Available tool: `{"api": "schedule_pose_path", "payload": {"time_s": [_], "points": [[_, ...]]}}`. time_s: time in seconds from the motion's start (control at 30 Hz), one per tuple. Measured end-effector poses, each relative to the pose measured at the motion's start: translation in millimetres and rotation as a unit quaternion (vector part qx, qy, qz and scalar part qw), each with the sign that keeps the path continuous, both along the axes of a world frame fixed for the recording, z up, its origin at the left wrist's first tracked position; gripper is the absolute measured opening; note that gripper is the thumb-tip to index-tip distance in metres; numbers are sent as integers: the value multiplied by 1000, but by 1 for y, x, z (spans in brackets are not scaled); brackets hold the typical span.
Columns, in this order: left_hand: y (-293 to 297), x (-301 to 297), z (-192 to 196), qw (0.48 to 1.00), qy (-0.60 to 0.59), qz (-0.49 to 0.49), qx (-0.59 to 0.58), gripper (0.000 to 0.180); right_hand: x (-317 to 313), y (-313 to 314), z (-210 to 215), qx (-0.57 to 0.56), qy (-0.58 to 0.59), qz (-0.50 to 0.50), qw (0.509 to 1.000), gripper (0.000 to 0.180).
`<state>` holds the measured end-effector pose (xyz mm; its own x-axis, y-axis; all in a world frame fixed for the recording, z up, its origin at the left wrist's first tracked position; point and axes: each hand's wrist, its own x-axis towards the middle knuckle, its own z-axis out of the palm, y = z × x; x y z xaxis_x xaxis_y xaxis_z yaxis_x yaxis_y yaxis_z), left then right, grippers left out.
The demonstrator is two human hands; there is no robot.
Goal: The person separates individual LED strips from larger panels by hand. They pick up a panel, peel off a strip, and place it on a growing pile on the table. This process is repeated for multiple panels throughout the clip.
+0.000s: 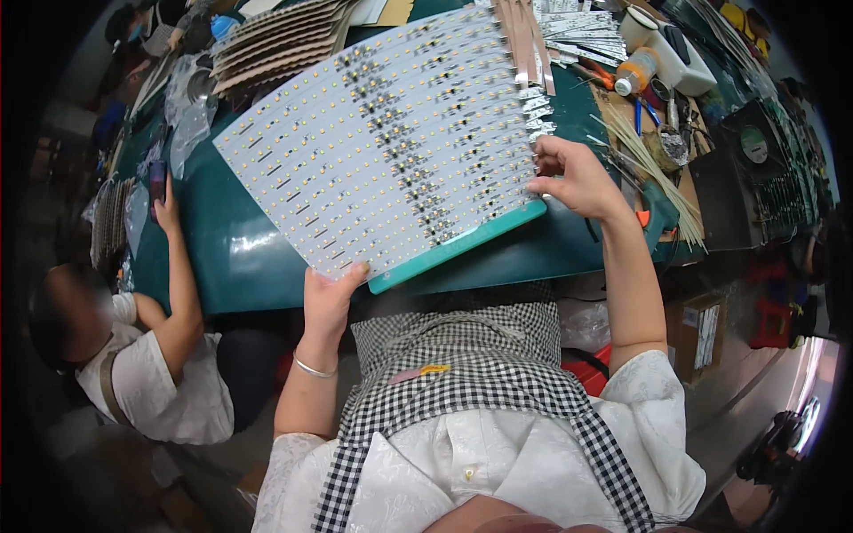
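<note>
A large white panel of LED circuit strips [302,178], dotted with small yellow lights and dark parts, is tilted up over the near part of the table. A green bar [458,247] runs along its near edge. My left hand [330,298] grips the panel's near left corner, thumb on top and the other fingers hidden beneath. At the near right edge, my right hand [577,176] is closed, with thumb and curled fingers against the ends of the strips. Whether it also touches the green bar is not plain.
The table has a dark green top [244,240]. Corrugated brown sheets [280,44] lie at the back left. Loose LED strips [582,35], an orange bottle [636,71], a white jug [680,58] and pale thin sticks [653,169] lie right. A co-worker [160,355] sits at left.
</note>
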<state>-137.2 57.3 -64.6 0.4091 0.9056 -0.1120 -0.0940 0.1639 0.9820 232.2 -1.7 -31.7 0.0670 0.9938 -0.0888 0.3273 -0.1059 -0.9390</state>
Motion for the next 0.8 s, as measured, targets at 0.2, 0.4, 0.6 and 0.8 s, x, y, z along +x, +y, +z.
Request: {"api": "schedule_pose_path", "payload": {"time_s": [0.2, 0.4, 0.6, 0.8], "points": [[17, 0, 23, 998, -31, -29, 43, 50, -9, -6, 16, 2, -86, -23, 996, 27], [14, 14, 25, 999, -26, 21, 32, 50, 0, -2, 9, 14, -88, -7, 996, 27], [8, 7, 16, 995, -11, 30, 98, 49, -9, -11, 13, 57, -139, -22, 988, 28], [-7, -4, 0, 968, 45, 33, 243, 35, -27, -29, -3, 165, -177, -126, 962, 29]]}}
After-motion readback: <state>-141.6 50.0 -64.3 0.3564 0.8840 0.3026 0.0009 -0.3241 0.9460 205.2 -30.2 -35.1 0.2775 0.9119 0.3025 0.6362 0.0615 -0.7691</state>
